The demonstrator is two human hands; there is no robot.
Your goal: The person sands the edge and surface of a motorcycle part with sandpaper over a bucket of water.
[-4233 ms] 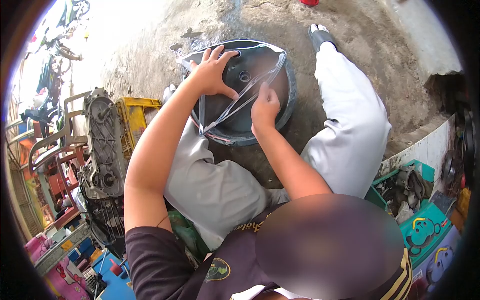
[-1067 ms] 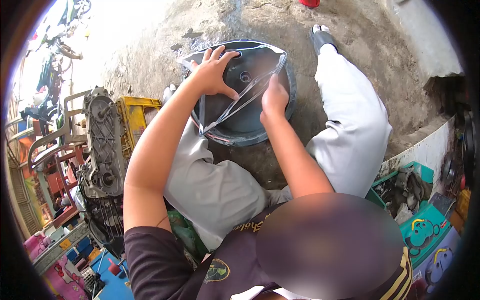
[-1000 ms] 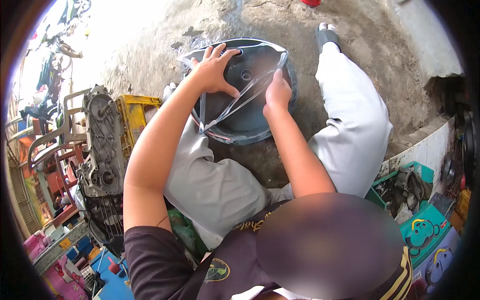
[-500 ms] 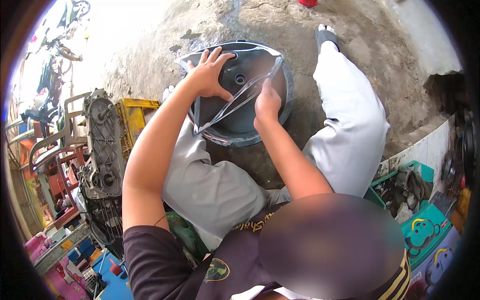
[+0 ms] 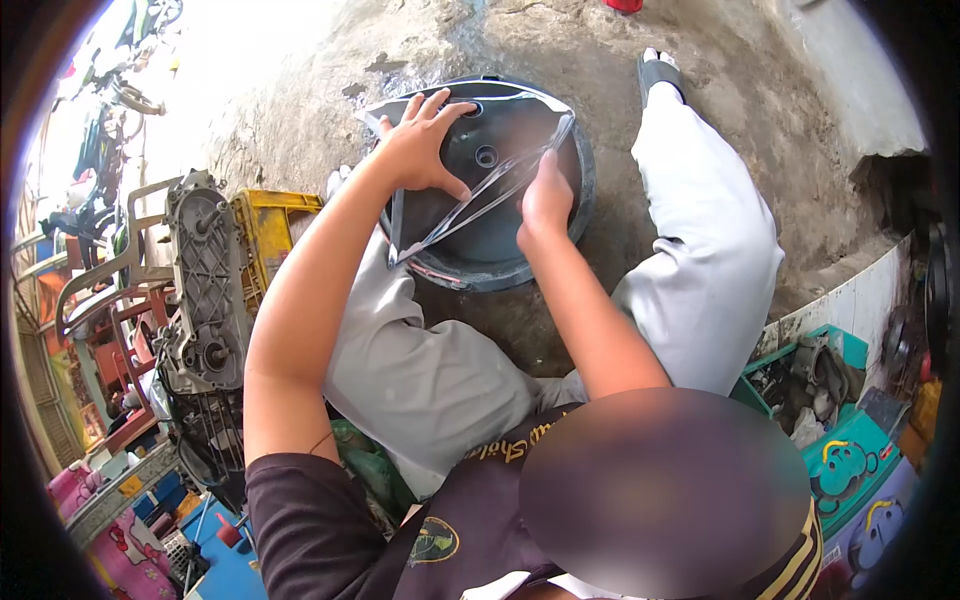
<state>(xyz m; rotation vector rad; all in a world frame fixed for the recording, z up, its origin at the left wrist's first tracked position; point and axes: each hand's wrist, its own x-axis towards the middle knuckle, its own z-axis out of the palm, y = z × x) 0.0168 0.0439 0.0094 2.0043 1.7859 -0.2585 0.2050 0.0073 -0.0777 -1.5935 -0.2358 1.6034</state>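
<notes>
Above a round dark tub (image 5: 470,275) on the floor lies a dark triangular piece (image 5: 505,183) with shiny, clear-looking edges. What kind of part it is, I cannot tell. My left hand (image 5: 415,155) holds it from the left, fingers spread across its upper part and thumb on the slanting inner edge. Along the right side, near the upper right corner, my right hand (image 5: 546,203) is closed with the thumb extended. Its curled fingers are hidden, so anything inside them cannot be made out. Round recesses show in the dark surface between the hands.
A metal engine casing (image 5: 208,280) and a yellow crate (image 5: 270,235) stand at the left. Green bins (image 5: 850,345) with metal parts are at the lower right. My grey-trousered legs flank the tub on the concrete floor. A red object (image 5: 623,5) sits at the top edge.
My right hand has shifted slightly up and right along the piece's edge, toward the corner. My left hand keeps its place on the piece. The whole view has shifted a little.
</notes>
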